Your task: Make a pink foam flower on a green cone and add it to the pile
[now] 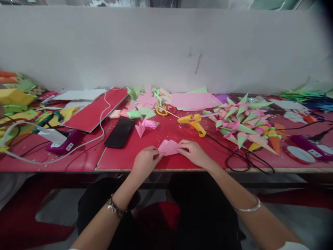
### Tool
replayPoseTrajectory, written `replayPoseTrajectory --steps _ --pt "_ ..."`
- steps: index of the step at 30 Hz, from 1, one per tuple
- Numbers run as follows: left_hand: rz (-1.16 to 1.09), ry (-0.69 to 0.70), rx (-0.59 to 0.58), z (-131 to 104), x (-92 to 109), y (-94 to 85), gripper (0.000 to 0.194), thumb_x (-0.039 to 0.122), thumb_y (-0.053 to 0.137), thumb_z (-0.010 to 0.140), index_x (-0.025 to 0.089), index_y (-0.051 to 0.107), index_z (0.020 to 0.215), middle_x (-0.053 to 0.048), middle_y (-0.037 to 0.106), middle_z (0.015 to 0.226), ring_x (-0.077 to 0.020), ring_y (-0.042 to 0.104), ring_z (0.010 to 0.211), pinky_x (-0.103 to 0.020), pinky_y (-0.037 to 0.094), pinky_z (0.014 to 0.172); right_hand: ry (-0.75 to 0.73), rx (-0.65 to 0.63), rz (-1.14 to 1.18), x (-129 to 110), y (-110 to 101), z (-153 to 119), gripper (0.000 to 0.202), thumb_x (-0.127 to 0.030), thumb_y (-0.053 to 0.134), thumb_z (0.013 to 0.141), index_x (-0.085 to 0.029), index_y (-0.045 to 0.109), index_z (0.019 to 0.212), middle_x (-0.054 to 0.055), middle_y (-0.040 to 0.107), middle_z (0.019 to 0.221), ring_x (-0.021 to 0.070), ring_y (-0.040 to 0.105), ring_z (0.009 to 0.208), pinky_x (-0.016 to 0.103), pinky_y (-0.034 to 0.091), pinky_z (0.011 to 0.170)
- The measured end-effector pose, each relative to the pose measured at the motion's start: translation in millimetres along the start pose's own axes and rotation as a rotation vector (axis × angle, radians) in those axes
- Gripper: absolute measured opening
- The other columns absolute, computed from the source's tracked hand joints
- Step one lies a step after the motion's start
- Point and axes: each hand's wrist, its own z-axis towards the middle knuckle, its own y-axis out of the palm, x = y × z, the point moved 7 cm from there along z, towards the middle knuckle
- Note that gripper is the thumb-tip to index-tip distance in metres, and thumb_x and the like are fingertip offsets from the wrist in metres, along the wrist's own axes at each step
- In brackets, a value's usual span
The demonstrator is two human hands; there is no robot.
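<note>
A small piece of pink paper [168, 147] with creases is held between my two hands, just above the red table near its front edge. My left hand [147, 159] pinches its left side between thumb and fingers. On the opposite side, my right hand [194, 152] grips the paper's right edge the same way. Behind the paper lie a folded pink paper piece [140, 129] and a pink plastic-wrapped bundle [151, 124]. A yellow glue gun [191, 122] rests beyond my right hand, its black cord trailing to the right.
A black phone [119, 133] lies left of my hands. Yellow-handled scissors [161, 110] sit among paper scraps. Pink sheets [195, 100] lie at the back against the wall. Many folded paper cones [241, 121] are piled right. Purple power strips [63, 143] and a white cable [101, 119] occupy the left.
</note>
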Motion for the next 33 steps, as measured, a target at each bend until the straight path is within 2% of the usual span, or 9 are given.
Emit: replayPoseTrajectory --steps 5,9,16,25,28,30,33 --pt "0.064 -0.070 0.046 0.2 -6.6 -1.1 0.033 0.041 0.049 0.078 0.016 0.049 0.056 0.001 0.050 0.058 -0.0105 0.044 0.054 -0.022 0.026 0.049 0.128 0.049 -0.145 8.8 4.8 2.0 0.031 -0.027 0.044 0.084 -0.015 0.052 0.057 0.001 0.050 0.064 0.0112 0.047 0.058 0.022 0.031 0.053" --pt "0.160 -0.132 0.042 -0.5 -11.1 0.2 0.035 0.045 0.048 0.078 0.018 0.049 0.056 0.001 0.051 0.056 -0.0117 0.045 0.053 -0.023 0.021 0.047 0.183 0.044 -0.250 11.9 8.5 5.5 0.028 -0.027 0.046 0.083 -0.016 0.052 0.058 0.001 0.049 0.063 0.0114 0.045 0.058 0.023 0.024 0.051" --pt "0.232 -0.101 0.015 5.3 -7.5 2.0 0.030 0.039 0.047 0.079 0.018 0.052 0.059 0.000 0.056 0.059 -0.0140 0.051 0.060 -0.027 0.028 0.060 0.203 -0.026 -0.361 13.5 11.1 13.5 0.028 -0.029 0.043 0.084 -0.017 0.054 0.061 0.002 0.054 0.064 0.0124 0.048 0.061 0.023 0.024 0.052" --pt "0.154 -0.111 -0.033 5.6 -11.6 5.0 0.028 0.035 0.042 0.083 0.017 0.051 0.063 0.001 0.058 0.063 -0.0137 0.053 0.060 -0.028 0.032 0.062 0.214 -0.067 -0.472 13.7 14.3 17.0 0.029 -0.030 0.040 0.086 -0.017 0.054 0.064 0.003 0.059 0.066 0.0148 0.053 0.067 0.024 0.025 0.053" --pt "0.080 -0.101 -0.065 4.0 -14.4 6.2 0.025 0.035 0.038 0.085 0.017 0.053 0.076 0.000 0.059 0.066 -0.0134 0.053 0.062 -0.027 0.035 0.065 0.222 -0.074 -0.505 13.9 15.8 17.2 0.027 -0.029 0.041 0.086 -0.017 0.056 0.067 0.004 0.061 0.069 0.0159 0.054 0.069 0.024 0.026 0.053" --pt "0.061 -0.067 -0.096 3.7 -16.6 6.5 0.026 0.035 0.036 0.086 0.016 0.053 0.093 -0.002 0.060 0.073 -0.0144 0.055 0.068 -0.028 0.038 0.068 0.224 -0.076 -0.528 13.3 16.7 17.1 0.025 -0.028 0.042 0.086 -0.017 0.057 0.070 0.005 0.063 0.072 0.0172 0.056 0.073 0.025 0.028 0.055" --pt "0.102 0.084 -0.171 6.2 -17.8 6.9 0.036 0.033 0.035 0.087 0.019 0.042 0.120 -0.007 0.057 0.093 -0.0161 0.054 0.080 -0.030 0.040 0.073 0.217 -0.081 -0.558 11.5 18.6 17.2 0.024 -0.026 0.041 0.086 -0.016 0.059 0.075 0.006 0.064 0.076 0.0186 0.057 0.076 0.025 0.031 0.057"
